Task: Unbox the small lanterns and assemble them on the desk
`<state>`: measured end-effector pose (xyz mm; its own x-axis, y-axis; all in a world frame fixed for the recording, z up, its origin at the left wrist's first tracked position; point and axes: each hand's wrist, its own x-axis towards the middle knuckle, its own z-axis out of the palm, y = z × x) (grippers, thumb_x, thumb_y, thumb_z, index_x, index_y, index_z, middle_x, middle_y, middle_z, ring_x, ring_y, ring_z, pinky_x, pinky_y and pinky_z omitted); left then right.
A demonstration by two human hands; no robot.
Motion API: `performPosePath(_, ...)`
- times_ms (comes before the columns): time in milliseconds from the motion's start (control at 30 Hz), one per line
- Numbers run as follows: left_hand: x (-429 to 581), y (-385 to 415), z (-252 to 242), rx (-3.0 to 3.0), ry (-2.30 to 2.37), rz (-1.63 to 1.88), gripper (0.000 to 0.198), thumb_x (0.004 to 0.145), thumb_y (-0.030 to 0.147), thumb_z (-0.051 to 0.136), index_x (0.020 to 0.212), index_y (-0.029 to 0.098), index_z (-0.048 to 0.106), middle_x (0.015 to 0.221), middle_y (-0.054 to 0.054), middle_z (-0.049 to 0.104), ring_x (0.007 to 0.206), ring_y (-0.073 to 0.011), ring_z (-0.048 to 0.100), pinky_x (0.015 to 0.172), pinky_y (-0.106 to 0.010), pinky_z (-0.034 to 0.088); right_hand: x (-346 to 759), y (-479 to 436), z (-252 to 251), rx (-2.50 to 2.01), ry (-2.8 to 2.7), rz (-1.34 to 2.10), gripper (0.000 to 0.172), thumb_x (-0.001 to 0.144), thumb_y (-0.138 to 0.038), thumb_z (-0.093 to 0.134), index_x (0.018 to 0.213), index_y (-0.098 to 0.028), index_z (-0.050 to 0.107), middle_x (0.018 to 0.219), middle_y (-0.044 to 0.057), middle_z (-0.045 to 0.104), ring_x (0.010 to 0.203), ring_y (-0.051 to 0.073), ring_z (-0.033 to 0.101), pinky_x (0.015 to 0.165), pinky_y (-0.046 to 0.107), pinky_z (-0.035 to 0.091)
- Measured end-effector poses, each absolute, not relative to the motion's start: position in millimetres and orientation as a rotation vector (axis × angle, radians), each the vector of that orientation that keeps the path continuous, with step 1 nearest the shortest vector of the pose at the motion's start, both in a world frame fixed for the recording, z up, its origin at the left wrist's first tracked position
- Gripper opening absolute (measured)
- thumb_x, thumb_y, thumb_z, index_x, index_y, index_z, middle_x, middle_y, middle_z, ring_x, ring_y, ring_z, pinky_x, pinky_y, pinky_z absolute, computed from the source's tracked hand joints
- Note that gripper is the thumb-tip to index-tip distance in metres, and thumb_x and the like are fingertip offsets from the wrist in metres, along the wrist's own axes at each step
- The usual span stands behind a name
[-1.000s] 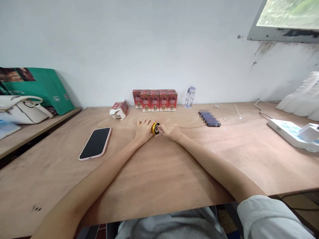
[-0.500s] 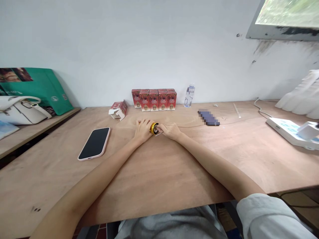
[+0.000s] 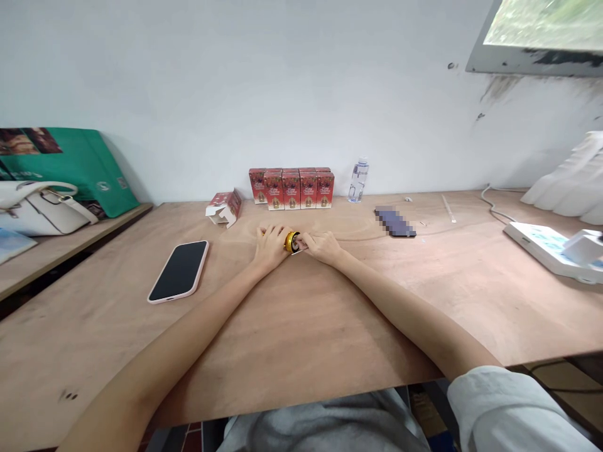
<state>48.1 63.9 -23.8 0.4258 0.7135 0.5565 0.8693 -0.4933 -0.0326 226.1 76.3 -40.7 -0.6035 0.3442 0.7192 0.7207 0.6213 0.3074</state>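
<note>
My left hand (image 3: 273, 247) is wrapped around a small, round gold object (image 3: 289, 242) lying on its side on the table. Its dark open end faces right, and most of its body is hidden under my fingers. At that opening, my right hand (image 3: 323, 247) has its thumb and forefinger pinched together. A thin, pale strip (image 3: 298, 252) shows just below those fingertips; whether it is held or part of the gold object is too small to tell. Both forearms rest on the wooden table (image 3: 282, 339).
Red printed boxes (image 3: 292, 190) stand in rows by the wall, with an opened red box (image 3: 225, 208) to their left. A clear bottle (image 3: 358, 181), a dark phone (image 3: 396, 221), a pink-edged phone (image 3: 179, 272) and a white power strip (image 3: 549, 251) lie around the hands.
My right fingertips have shifted slightly at the gold object's opening, and the thin strip below them has moved a little upward. My left hand keeps its place and grip.
</note>
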Motion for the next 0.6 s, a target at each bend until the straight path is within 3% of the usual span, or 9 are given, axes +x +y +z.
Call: performPosePath(600,48.8,62.0,-23.2,-2.377,-1.353,-0.711,0.024,0.080,0.031,0.056,0.101,0.018,0.058,0.103,-0.012,0.063,0.098,-0.0294,0.052,0.080,-0.041,0.031,225.7,73.2,-39.4,-0.829,-2.233,-0.726,0.029,0.094,-0.025,0.039,0.085,-0.015,0.064,0.061,0.002,0.067,0.058,0.010,0.059,0.054,0.024,0.029)
